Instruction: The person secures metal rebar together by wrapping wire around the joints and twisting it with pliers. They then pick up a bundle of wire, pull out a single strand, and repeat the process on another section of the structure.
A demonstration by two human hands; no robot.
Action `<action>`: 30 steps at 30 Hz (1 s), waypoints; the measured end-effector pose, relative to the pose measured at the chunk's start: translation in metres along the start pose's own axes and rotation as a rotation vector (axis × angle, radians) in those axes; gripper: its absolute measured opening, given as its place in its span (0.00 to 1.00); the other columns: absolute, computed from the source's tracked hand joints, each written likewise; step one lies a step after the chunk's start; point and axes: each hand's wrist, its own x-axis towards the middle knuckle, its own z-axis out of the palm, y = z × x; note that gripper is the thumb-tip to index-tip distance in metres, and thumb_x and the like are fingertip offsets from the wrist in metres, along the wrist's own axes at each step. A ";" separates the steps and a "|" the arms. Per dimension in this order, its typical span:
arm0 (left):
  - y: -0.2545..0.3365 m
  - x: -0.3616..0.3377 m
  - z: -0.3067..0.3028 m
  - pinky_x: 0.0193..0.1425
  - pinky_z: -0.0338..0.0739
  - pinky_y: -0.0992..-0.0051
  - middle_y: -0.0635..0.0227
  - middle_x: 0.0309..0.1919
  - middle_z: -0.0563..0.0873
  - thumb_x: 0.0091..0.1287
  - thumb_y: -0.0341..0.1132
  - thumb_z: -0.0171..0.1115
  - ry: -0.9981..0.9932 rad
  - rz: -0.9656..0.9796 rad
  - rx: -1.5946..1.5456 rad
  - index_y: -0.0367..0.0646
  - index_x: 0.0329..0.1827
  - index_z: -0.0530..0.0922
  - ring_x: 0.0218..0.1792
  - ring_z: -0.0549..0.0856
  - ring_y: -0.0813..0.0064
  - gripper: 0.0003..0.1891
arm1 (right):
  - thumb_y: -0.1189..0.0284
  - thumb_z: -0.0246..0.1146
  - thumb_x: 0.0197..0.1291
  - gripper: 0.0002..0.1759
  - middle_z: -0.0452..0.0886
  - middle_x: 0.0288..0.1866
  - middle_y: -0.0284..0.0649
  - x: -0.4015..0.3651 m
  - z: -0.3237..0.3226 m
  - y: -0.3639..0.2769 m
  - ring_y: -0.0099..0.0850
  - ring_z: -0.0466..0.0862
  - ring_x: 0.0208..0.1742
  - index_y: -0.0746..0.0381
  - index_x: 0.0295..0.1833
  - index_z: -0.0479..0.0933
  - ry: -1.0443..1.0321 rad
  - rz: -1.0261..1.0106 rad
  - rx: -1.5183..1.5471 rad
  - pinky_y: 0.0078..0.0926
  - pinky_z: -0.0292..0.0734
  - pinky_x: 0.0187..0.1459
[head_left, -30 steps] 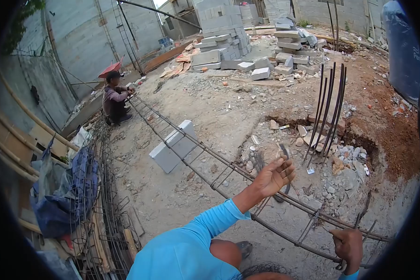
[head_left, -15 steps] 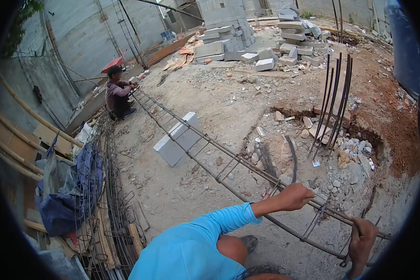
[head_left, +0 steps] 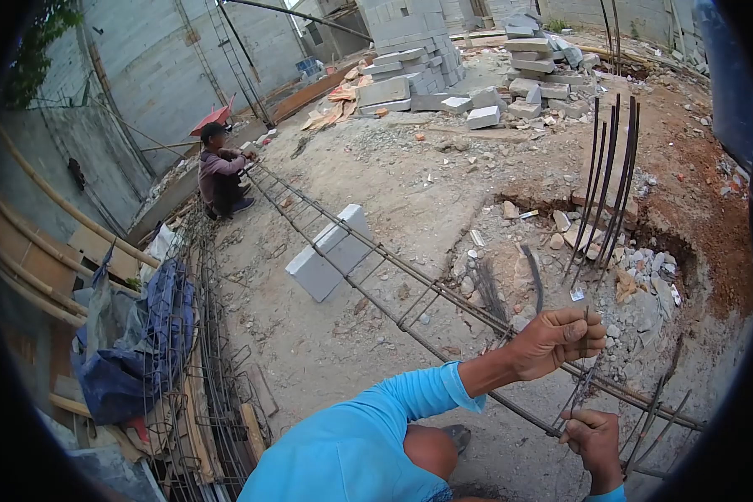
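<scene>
The rebar cage ran from near right to far left. Over its near part, the left hand's grip pinched a thin wire; the right hand was curled, its hold unclear. Far left, a co-worker squatted.

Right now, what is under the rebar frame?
A pale block and stony ground show beneath the rebar frame. Whether block and frame touch is unclear; what the left hand and arm cover cannot be seen.

Rubble, blocks on dusty ground
</scene>
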 end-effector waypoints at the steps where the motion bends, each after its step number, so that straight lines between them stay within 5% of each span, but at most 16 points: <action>1: 0.001 -0.001 0.003 0.61 0.83 0.66 0.56 0.50 0.87 0.76 0.34 0.60 -0.044 0.024 -0.097 0.31 0.64 0.74 0.51 0.87 0.66 0.19 | 0.80 0.63 0.58 0.12 0.82 0.24 0.41 0.000 0.001 -0.007 0.22 0.74 0.17 0.76 0.46 0.83 -0.031 -0.006 -0.027 0.20 0.67 0.20; 3: 0.005 0.000 0.002 0.55 0.84 0.69 0.58 0.48 0.88 0.76 0.34 0.59 -0.084 0.045 -0.192 0.32 0.63 0.75 0.46 0.88 0.70 0.18 | 0.80 0.62 0.60 0.12 0.82 0.24 0.40 0.002 -0.003 -0.005 0.21 0.73 0.17 0.75 0.46 0.83 -0.063 -0.011 -0.048 0.21 0.66 0.20; 6: 0.014 0.000 -0.012 0.33 0.74 0.78 0.60 0.42 0.89 0.77 0.35 0.58 -0.124 0.038 -0.192 0.31 0.61 0.77 0.28 0.78 0.81 0.17 | 0.80 0.60 0.63 0.09 0.80 0.25 0.36 0.017 -0.042 0.015 0.21 0.74 0.20 0.73 0.45 0.83 0.215 -0.319 -0.309 0.20 0.68 0.23; 7: 0.015 -0.001 -0.015 0.33 0.74 0.78 0.60 0.42 0.89 0.77 0.35 0.58 -0.121 0.040 -0.191 0.31 0.61 0.77 0.28 0.78 0.81 0.17 | 0.81 0.60 0.64 0.09 0.79 0.26 0.35 0.018 -0.056 0.017 0.20 0.74 0.22 0.72 0.45 0.83 0.303 -0.404 -0.356 0.20 0.68 0.24; 10: 0.005 -0.011 -0.020 0.30 0.73 0.79 0.59 0.37 0.90 0.76 0.35 0.59 -0.109 -0.115 0.206 0.29 0.55 0.80 0.24 0.77 0.80 0.15 | 0.81 0.61 0.64 0.07 0.76 0.27 0.35 0.013 -0.091 0.006 0.20 0.74 0.24 0.72 0.44 0.82 0.464 -0.361 -0.384 0.20 0.69 0.26; 13: -0.020 -0.015 -0.013 0.25 0.73 0.75 0.60 0.29 0.89 0.70 0.32 0.61 -0.478 -0.197 1.118 0.33 0.44 0.85 0.20 0.80 0.75 0.10 | 0.81 0.61 0.64 0.07 0.76 0.27 0.35 0.003 -0.075 -0.006 0.20 0.73 0.24 0.72 0.44 0.82 0.542 -0.373 -0.377 0.20 0.69 0.26; 14: -0.029 -0.012 -0.019 0.25 0.73 0.75 0.60 0.29 0.89 0.70 0.32 0.61 -0.479 -0.201 1.114 0.33 0.44 0.85 0.20 0.80 0.75 0.10 | 0.81 0.61 0.64 0.07 0.76 0.27 0.35 -0.002 -0.066 -0.009 0.20 0.73 0.24 0.72 0.44 0.82 0.543 -0.367 -0.377 0.20 0.69 0.26; 16: -0.042 -0.003 -0.032 0.28 0.77 0.74 0.60 0.28 0.89 0.68 0.31 0.61 -0.372 -0.015 1.858 0.36 0.44 0.85 0.25 0.86 0.74 0.09 | 0.81 0.61 0.64 0.08 0.77 0.28 0.36 -0.013 -0.044 -0.016 0.20 0.74 0.24 0.72 0.45 0.83 0.438 -0.373 -0.375 0.20 0.70 0.26; 17: -0.045 -0.001 -0.036 0.28 0.77 0.74 0.60 0.28 0.89 0.68 0.31 0.61 -0.372 -0.017 1.860 0.36 0.44 0.85 0.25 0.86 0.74 0.09 | 0.81 0.61 0.64 0.08 0.77 0.28 0.36 -0.019 -0.031 -0.020 0.20 0.74 0.24 0.72 0.45 0.83 0.437 -0.373 -0.372 0.20 0.70 0.26; 19: -0.043 0.005 -0.035 0.32 0.80 0.74 0.60 0.31 0.90 0.71 0.31 0.60 0.031 -0.032 1.524 0.35 0.44 0.86 0.30 0.89 0.74 0.09 | 0.82 0.60 0.63 0.08 0.78 0.29 0.36 -0.025 -0.012 -0.028 0.21 0.76 0.25 0.72 0.45 0.83 0.272 -0.267 -0.368 0.20 0.72 0.27; 20: -0.035 0.008 -0.037 0.39 0.83 0.73 0.59 0.40 0.91 0.73 0.33 0.61 0.086 -0.141 0.805 0.33 0.48 0.86 0.37 0.90 0.72 0.12 | 0.82 0.60 0.63 0.08 0.78 0.29 0.36 -0.017 -0.013 -0.017 0.21 0.76 0.25 0.72 0.45 0.83 0.258 -0.301 -0.346 0.20 0.72 0.27; 21: -0.031 0.006 -0.028 0.39 0.83 0.73 0.59 0.40 0.91 0.73 0.33 0.61 0.097 -0.135 0.834 0.33 0.48 0.86 0.37 0.90 0.72 0.12 | 0.78 0.61 0.66 0.10 0.79 0.34 0.37 -0.015 -0.020 0.008 0.22 0.78 0.30 0.72 0.48 0.81 0.160 -0.264 -0.308 0.21 0.75 0.32; 23: -0.025 0.002 0.000 0.48 0.84 0.74 0.63 0.38 0.89 0.73 0.37 0.64 0.099 -0.129 0.392 0.29 0.39 0.85 0.43 0.88 0.76 0.15 | 0.75 0.62 0.68 0.12 0.80 0.38 0.39 -0.007 -0.022 0.024 0.24 0.81 0.35 0.72 0.52 0.80 0.033 -0.254 -0.254 0.22 0.77 0.37; 25: -0.022 -0.003 0.005 0.52 0.83 0.74 0.62 0.42 0.89 0.71 0.38 0.67 0.026 -0.110 0.354 0.29 0.40 0.85 0.45 0.88 0.74 0.15 | 0.75 0.60 0.70 0.19 0.76 0.25 0.30 -0.011 -0.030 0.020 0.16 0.67 0.21 0.60 0.65 0.81 -0.040 0.052 -0.369 0.19 0.62 0.22; 29: -0.017 -0.010 0.009 0.58 0.83 0.71 0.62 0.45 0.88 0.65 0.41 0.75 -0.157 -0.109 0.193 0.28 0.45 0.83 0.47 0.88 0.73 0.20 | 0.76 0.59 0.71 0.18 0.76 0.27 0.30 -0.012 -0.016 -0.003 0.16 0.67 0.21 0.63 0.64 0.81 -0.094 -0.058 -0.248 0.17 0.61 0.22; 30: -0.017 -0.013 0.012 0.56 0.84 0.69 0.62 0.42 0.88 0.67 0.41 0.72 -0.149 -0.080 0.194 0.29 0.54 0.79 0.45 0.88 0.73 0.24 | 0.77 0.58 0.71 0.18 0.76 0.27 0.29 -0.012 -0.011 -0.008 0.15 0.67 0.22 0.63 0.64 0.81 -0.112 -0.049 -0.210 0.17 0.60 0.22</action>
